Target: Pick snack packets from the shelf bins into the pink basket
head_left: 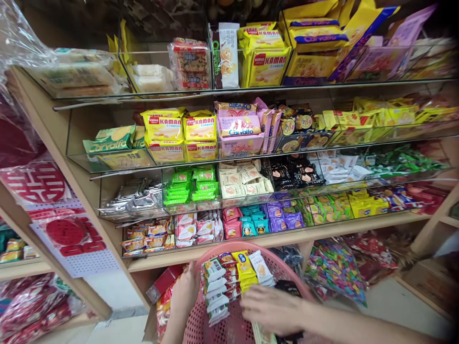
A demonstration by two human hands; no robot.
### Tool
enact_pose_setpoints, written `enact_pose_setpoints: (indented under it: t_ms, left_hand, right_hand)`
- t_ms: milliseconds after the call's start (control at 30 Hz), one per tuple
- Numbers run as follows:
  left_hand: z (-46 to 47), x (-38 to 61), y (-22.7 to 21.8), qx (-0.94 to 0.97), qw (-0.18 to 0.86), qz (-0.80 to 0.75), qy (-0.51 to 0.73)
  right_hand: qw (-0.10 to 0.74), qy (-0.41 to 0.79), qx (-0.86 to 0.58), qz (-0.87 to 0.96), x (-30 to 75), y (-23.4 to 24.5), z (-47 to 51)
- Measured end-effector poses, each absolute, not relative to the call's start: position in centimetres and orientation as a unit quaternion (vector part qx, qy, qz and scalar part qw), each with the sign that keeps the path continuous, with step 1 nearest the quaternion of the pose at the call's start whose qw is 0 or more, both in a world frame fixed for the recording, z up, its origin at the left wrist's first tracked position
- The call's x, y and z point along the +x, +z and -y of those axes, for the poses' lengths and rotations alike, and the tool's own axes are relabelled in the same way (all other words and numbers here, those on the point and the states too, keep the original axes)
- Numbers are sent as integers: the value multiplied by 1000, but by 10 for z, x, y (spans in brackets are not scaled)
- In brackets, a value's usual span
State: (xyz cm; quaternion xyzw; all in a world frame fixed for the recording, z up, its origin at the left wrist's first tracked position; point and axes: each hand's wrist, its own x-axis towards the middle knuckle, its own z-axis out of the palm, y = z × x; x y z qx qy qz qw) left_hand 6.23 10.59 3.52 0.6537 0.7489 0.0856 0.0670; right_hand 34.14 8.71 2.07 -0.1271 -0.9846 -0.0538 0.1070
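A pink plastic basket [215, 248] with a perforated wall sits at the bottom middle, in front of the shelves. My left hand [186, 286] is closed on its left rim. Inside the basket, small snack packets stand in rows: green-and-white packets [215, 282], red-brown packets [231, 277], yellow packets [244, 267] and white packets [260, 265]. My right hand [268, 308] is over the basket, fingers bent and together at the lower end of the yellow packets. What those fingers hold, if anything, is hidden. Beneath this hand a cream-coloured packet [263, 334] partly shows.
Tiered shelves with clear dividers [215, 157] hold several kinds of wrapped snacks, including yellow biscuit packs [163, 126] and green packets [206, 184]. A bag of colourful sweets [335, 267] lies right of the basket. A red box [165, 282] is on the left.
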Motion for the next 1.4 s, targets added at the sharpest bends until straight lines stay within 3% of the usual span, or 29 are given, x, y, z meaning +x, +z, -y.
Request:
enact_pose_setpoints:
  t_ms: [233, 400, 667, 1400]
  left_hand:
    - [-107, 62, 36, 651, 75, -750, 92]
    - [-108, 60, 35, 651, 92, -749, 80]
    - [-109, 58, 30, 656, 79, -747, 76]
    - [-110, 57, 28, 655, 74, -748, 81]
  right_hand:
    - [300, -192, -248, 901, 355, 184, -183]
    - [251, -250, -379, 855, 377, 244, -231]
    - [107, -281, -438, 847, 389, 258, -271]
    - [104, -312, -445, 833, 390, 265, -289]
